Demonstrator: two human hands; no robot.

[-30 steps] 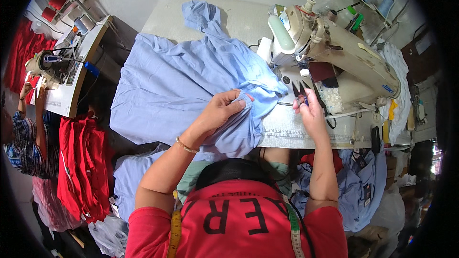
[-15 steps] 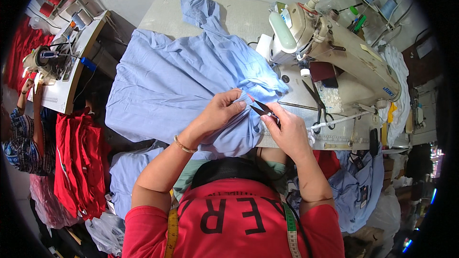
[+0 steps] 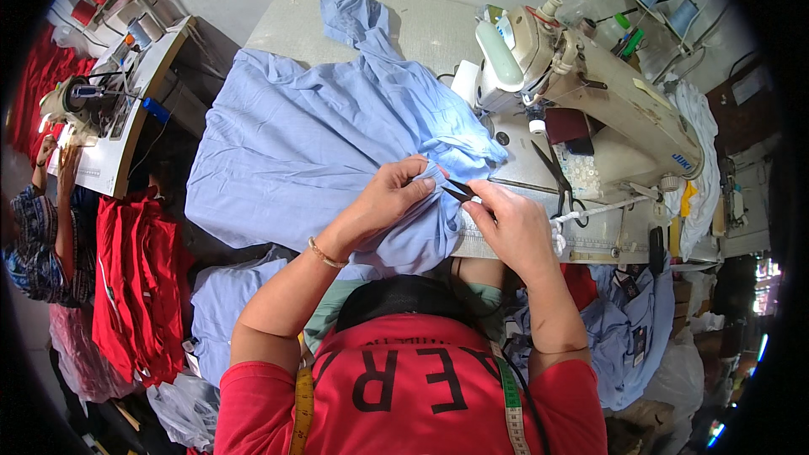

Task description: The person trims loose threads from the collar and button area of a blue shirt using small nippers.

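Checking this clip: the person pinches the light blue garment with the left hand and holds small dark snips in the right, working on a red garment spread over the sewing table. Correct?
Not quite. The head view shows no red garment there: the light blue garment itself lies spread over the sewing table. The left hand pinches it; the right hand holds the snips.

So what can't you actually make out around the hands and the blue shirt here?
- Head view: what the small dark snips are cutting; too small, and the right hand covers their handle.
- The blue shirt edge pinched by the left hand; fingers hide it.
- The sewing machine needle; too small to tell.
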